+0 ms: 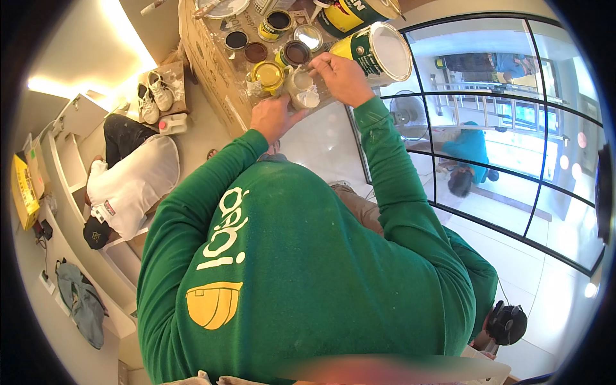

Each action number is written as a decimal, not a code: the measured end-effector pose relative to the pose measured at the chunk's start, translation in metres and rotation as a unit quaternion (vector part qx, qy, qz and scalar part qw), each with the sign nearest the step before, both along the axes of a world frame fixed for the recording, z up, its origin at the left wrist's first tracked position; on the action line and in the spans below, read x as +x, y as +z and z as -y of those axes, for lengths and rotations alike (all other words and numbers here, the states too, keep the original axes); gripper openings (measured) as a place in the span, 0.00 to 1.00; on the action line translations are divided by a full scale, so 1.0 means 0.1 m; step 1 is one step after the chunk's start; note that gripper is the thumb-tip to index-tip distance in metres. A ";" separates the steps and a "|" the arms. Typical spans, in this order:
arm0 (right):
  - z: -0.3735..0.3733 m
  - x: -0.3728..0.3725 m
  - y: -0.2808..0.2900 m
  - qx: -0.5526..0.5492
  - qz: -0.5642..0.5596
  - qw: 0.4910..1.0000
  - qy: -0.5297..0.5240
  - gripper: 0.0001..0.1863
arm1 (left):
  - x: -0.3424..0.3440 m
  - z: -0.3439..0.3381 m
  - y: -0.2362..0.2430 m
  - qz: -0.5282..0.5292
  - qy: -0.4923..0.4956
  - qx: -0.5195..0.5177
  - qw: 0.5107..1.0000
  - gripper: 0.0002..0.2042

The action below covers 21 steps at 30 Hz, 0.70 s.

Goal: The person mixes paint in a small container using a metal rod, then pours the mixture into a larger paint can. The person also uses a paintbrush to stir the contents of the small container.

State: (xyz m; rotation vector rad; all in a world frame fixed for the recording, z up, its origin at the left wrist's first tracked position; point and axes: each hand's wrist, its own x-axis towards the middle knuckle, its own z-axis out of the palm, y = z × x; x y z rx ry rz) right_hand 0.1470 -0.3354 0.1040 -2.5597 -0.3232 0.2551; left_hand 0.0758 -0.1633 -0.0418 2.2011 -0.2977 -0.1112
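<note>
Curved glazing (500, 128) is filling the right of the view, with a pale tiled floor (321, 147) running below it and white shelving (64, 167) lining the left wall, beside which another person in a white shirt (131, 183) is crouching. Centre frame, the wearer's green long-sleeved shirt (308, 269) is hiding most of the body. At the top, a cardboard box (212, 70) is serving as a desk and is carrying a crowd of tins: a large green-and-yellow paint can (378, 51) with its white lid on, several small open tins (276, 25) of dark liquid, and a small tin with a yellow lid (268, 74). The left hand (273, 117) is resting at the box's near edge, just beside a small pale container (303, 90); whether it is gripping that container cannot be told. The right hand (340, 77) is pinching closed on something small over the container's mouth, too small to identify. Judged from this layout, the open tins are standing close together near the box edge, so a nudge from either wrist could tip one and spill it onto the floor.
</note>
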 end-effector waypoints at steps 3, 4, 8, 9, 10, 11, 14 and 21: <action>-0.02 -0.02 -0.01 -0.046 -0.002 0.999 0.007 0.20 | 0.00 -0.01 -0.01 0.000 -0.002 -0.004 1.000 0.29; -0.03 -0.03 -0.01 -0.074 -0.018 0.997 0.009 0.20 | 0.00 -0.02 -0.01 0.001 -0.005 -0.006 1.000 0.29; -0.04 -0.03 -0.01 0.004 -0.007 1.000 0.010 0.20 | 0.00 -0.01 -0.03 0.003 -0.006 -0.011 1.000 0.28; -0.05 -0.02 -0.01 -0.020 0.013 1.000 -0.003 0.20 | 0.00 -0.01 -0.03 0.003 -0.006 -0.012 1.000 0.28; -0.05 -0.02 0.00 -0.041 0.036 0.998 -0.024 0.20 | 0.00 -0.02 -0.04 0.006 -0.005 -0.018 1.000 0.28; -0.05 -0.02 0.00 -0.046 0.022 0.999 0.003 0.20 | 0.01 -0.03 -0.04 0.004 -0.005 -0.012 1.000 0.28; -0.04 -0.03 0.02 -0.025 -0.007 0.999 0.023 0.20 | -0.01 -0.02 -0.04 0.004 -0.007 -0.013 1.000 0.28; -0.07 -0.03 0.01 -0.048 -0.009 0.999 0.023 0.20 | 0.00 -0.04 -0.06 0.013 -0.002 0.011 1.000 0.26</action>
